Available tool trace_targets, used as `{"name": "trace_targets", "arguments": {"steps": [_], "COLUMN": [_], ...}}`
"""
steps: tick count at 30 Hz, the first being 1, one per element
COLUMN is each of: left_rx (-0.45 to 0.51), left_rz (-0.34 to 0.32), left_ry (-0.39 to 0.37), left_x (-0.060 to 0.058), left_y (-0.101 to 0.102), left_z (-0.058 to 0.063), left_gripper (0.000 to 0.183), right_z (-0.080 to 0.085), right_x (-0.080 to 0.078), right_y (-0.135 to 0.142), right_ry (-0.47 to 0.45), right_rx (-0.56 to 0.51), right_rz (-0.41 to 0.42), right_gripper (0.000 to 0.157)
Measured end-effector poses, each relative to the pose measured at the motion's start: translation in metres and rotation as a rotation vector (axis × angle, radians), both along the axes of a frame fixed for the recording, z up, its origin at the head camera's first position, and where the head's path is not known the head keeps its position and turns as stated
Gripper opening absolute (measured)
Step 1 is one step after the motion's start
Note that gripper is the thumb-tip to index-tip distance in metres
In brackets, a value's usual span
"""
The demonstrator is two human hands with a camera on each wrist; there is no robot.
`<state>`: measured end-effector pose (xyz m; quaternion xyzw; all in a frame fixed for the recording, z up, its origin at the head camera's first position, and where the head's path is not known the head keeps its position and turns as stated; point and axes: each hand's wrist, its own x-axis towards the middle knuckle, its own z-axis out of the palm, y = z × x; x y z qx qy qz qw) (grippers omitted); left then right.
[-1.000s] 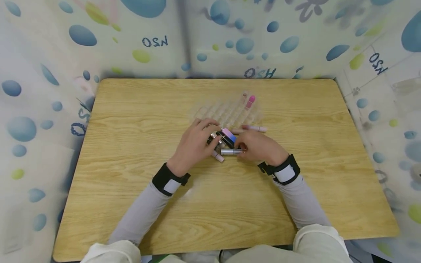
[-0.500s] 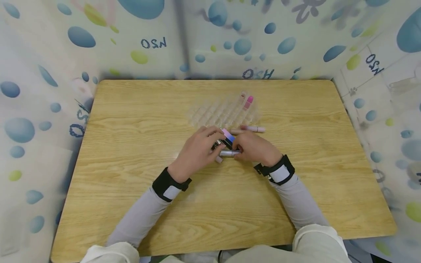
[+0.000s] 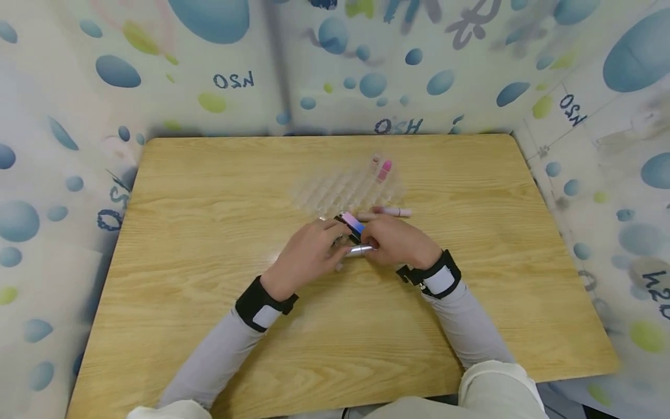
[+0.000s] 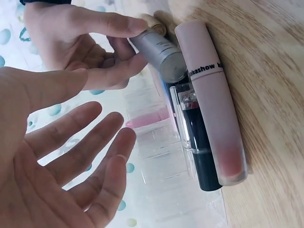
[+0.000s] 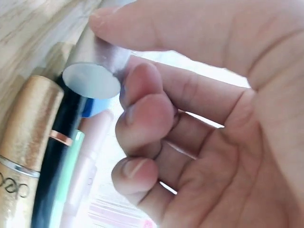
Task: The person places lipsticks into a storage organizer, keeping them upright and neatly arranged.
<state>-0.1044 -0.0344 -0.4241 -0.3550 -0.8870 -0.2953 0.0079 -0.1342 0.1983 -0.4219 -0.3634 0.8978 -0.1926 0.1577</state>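
My right hand [image 3: 403, 241] pinches a silver lipstick tube [image 4: 164, 57] between thumb and forefinger. In the right wrist view its round end faces the camera. My left hand [image 3: 306, 253] is beside the tube's other end with its fingers loosely bent; in the left wrist view nothing is between them. Around the hands lie a pale pink lip gloss tube [image 4: 209, 95] with a rosy end, a black lipstick [image 4: 197, 137] with a clear part, and a gold tube [image 5: 28, 118]. A pink-and-blue item [image 3: 353, 222] shows between the hands.
Behind the hands stands a clear slotted organizer [image 3: 335, 189], with a bright pink lipstick [image 3: 384, 170] in its right side. Another pale pink tube [image 3: 395, 212] lies in front of it. The wooden table [image 3: 209, 192] meets patterned curtains [image 3: 345, 87] at back and sides.
The head view has shifted. The silver tube, held in the right hand, now sits slightly tilted, its left end close to the left fingertips. The left hand has come in over the pile's left side.
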Motion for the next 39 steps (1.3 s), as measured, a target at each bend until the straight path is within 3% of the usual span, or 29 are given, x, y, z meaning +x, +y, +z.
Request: {"name": "trace_targets", "arguments": {"steps": [4, 9, 20, 27, 31, 39], "left_rx": [-0.061, -0.069, -0.095, 0.015, 0.082, 0.208], "left_rz": [-0.016, -0.019, -0.001, 0.028, 0.042, 0.061], "left_ry": [-0.014, -0.048, -0.043, -0.11, -0.079, -0.048], "left_x": [0.003, 0.002, -0.002, -0.004, -0.006, -0.007], "left_y": [-0.002, -0.001, -0.001, -0.006, -0.009, -0.014], "left_z": [-0.003, -0.001, 0.003, 0.006, 0.008, 0.009], "left_gripper": [0.027, 0.023, 0.016, 0.02, 0.026, 0.025], "right_z": [0.003, 0.011, 0.018, 0.02, 0.023, 0.016], "right_x": [0.003, 0.006, 0.005, 0.006, 0.004, -0.001], "right_y": [-0.003, -0.004, -0.001, 0.004, 0.006, 0.012], "right_ry": [0.033, 0.055, 0.052, 0.026, -0.011, -0.067], "right_rx": [-0.043, -0.101, -0.115, -0.2, -0.323, -0.585], "right_rz": [0.016, 0.02, -0.034, -0.109, -0.126, -0.179], "right_gripper": [0.024, 0.021, 0.009, 0.009, 0.012, 0.034]}}
